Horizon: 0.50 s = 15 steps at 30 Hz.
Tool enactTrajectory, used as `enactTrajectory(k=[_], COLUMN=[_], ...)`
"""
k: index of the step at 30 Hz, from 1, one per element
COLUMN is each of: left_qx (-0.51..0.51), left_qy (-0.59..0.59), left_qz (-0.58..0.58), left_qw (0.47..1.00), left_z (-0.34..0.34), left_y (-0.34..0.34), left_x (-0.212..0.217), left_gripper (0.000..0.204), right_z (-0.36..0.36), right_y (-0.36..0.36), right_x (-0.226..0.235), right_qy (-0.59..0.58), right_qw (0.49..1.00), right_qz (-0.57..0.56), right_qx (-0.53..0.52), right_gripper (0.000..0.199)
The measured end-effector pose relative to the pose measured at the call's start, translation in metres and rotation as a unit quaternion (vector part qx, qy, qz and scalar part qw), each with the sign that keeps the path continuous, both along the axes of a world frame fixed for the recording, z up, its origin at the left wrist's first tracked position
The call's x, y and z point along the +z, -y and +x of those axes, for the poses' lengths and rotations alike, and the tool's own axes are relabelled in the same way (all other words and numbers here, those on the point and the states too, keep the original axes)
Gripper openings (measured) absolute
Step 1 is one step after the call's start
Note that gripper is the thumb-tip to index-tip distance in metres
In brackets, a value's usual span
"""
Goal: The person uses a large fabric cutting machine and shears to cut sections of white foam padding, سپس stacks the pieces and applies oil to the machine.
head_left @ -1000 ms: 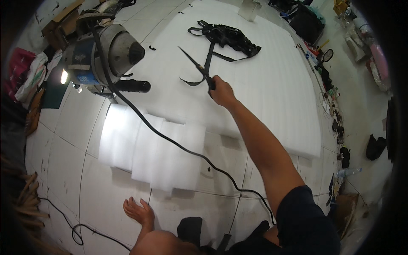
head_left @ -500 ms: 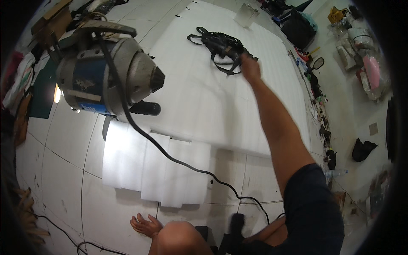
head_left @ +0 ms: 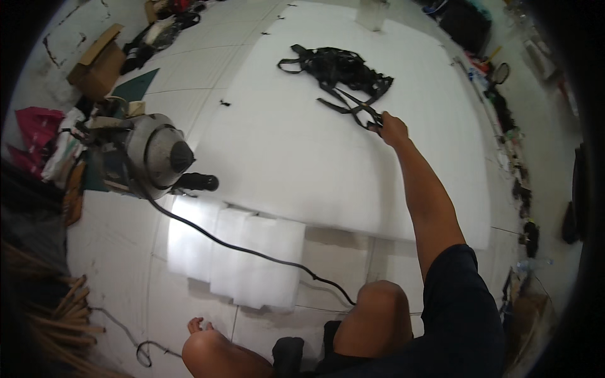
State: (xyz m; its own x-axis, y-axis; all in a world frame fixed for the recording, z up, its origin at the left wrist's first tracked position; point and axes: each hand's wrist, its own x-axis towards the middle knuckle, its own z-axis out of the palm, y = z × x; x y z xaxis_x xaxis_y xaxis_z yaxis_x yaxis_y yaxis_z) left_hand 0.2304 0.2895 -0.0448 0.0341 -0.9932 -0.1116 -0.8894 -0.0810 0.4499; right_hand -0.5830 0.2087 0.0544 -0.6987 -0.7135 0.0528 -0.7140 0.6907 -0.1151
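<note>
Right hand [head_left: 395, 130] and scissors [head_left: 362, 111] have drawn back toward the person from the right end of the black strap bundle [head_left: 343, 66] since the frame half a second earlier. White foam sheet [head_left: 302, 164]: largest item, bearing the bundle on its far half. Cardboard box [head_left: 99, 66]: far left on the floor; contents not discernible. Clear, box-shaped container [head_left: 372, 15]: at the sheet's far edge; contents indistinct. Right arm [head_left: 433, 195]: extended forward, elbow nearly straight; fingers closed around the scissors' handles, blades pointing toward the bundle. Left hand [head_left: 198, 325]: low left, largely hidden behind a knee [head_left: 214, 354]; its grip cannot be told.
</note>
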Motion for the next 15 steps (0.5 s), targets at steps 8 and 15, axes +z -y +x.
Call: enactTrajectory(k=[8, 15], left_qx=[0.001, -0.126], left_qy=[0.11, 0.066], left_qz=[0.094, 0.152], left_qw=[0.989, 0.978], left_z=[0.108, 0.025], left_y=[0.089, 0.176], left_x=[0.203, 0.203], left_gripper=[0.031, 0.05], right_z=[-0.04, -0.062], right_y=[-0.033, -0.05], right_x=[-0.06, -0.072], right_qy=[0.108, 0.111], right_qw=[0.993, 0.989], right_qz=[0.041, 0.017], right_qx=[0.028, 0.095], right_gripper=[0.043, 0.036])
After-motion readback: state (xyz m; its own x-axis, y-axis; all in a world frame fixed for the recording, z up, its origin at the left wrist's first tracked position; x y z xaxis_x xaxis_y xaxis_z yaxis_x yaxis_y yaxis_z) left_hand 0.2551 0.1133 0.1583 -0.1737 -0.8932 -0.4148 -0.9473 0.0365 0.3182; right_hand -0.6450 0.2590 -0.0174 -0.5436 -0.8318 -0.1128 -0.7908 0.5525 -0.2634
